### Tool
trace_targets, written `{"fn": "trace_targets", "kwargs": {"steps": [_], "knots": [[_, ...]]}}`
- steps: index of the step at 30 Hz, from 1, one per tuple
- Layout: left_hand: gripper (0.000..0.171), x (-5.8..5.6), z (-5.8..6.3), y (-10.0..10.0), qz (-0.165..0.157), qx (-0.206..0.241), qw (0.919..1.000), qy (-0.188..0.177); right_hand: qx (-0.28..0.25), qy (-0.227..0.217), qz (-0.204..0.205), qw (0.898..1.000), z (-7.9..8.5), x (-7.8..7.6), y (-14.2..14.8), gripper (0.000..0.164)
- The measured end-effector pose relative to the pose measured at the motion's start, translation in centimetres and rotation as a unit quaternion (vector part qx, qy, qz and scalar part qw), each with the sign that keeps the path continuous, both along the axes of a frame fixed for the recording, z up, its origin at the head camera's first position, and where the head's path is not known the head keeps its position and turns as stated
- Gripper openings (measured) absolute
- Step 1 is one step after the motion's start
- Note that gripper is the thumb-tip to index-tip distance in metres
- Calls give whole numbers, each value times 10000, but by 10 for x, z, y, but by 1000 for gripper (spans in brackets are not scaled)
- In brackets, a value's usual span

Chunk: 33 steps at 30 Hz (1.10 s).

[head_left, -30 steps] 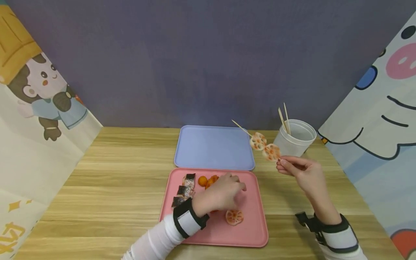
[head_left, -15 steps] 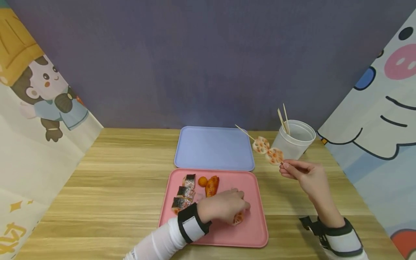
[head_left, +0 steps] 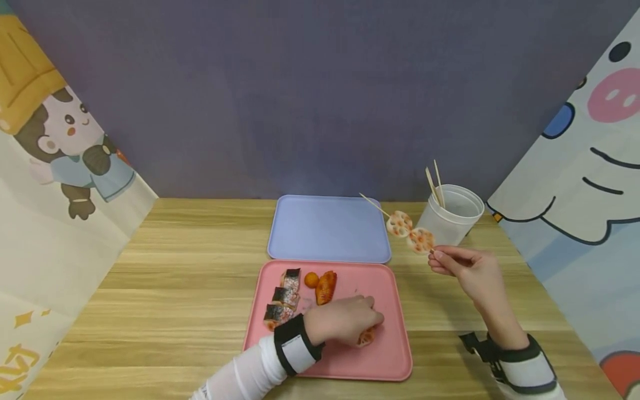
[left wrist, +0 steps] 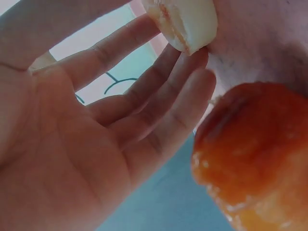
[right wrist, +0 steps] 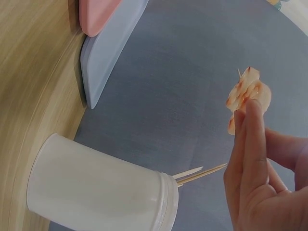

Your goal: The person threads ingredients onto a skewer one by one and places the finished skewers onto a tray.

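Note:
Over the pink tray (head_left: 327, 369), my left hand (head_left: 345, 320) grips a loose lotus root slice (head_left: 366, 336) by its edge; the hand covers part of it. In the left wrist view the slice (left wrist: 195, 24) sits at the fingertips, thumb opposite. Off to the right and raised, my right hand (head_left: 470, 272) pinches the lower end of a bamboo skewer (head_left: 374, 204). Two lotus root slices (head_left: 421, 240) are threaded on that skewer, whose bare tip points up and left. The right wrist view shows these slices (right wrist: 248, 94) edge-on above the fingertips.
On the tray lie a glazed chicken wing (head_left: 326, 287), an orange ball (head_left: 311, 279) and several dark-skinned fish pieces (head_left: 285, 297). A blue tray (head_left: 330, 228) stands behind. A white tub (head_left: 450, 222) with several skewers (head_left: 436, 186) is near the right hand.
My left hand has moved down across the pink tray onto the loose lotus root slice and taken hold of it, uncovering the chicken wing. The right hand's skewer has shifted slightly right and down.

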<state>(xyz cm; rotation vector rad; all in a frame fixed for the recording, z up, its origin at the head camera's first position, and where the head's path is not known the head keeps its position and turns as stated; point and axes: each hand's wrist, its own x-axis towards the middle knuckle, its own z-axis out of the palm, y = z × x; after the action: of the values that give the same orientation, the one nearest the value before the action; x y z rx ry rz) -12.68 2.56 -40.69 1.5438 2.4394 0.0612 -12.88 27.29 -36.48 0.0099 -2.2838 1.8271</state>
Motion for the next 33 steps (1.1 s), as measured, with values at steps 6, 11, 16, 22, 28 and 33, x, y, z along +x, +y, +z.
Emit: {"fn": "trace_targets", "kwargs": {"steps": [6,11,16,22,28,33], "knots": [[28,1,-1,0,-37,-68,9999,131,-112,64,123,9998,0,2,-2,35],[29,0,0,0,-18,-49,10000,82,-251,89,209,9994,0,1,-2,35],[22,-5,0,-1,74,195,9998,64,-189,52,136,9997,2,-1,-3,33],[23,-19,11,-11,658,1121,9886,-762,-163,92,171,9997,8,-5,-8,36],[40,-37,29,-32,968,2194,9645,-1110,-360,257,227,9988,15,-11,-15,26],[51,-51,43,-51,1458,3389,9165,-1545,-455,487,246,9975,23,-14,-22,25]]}}
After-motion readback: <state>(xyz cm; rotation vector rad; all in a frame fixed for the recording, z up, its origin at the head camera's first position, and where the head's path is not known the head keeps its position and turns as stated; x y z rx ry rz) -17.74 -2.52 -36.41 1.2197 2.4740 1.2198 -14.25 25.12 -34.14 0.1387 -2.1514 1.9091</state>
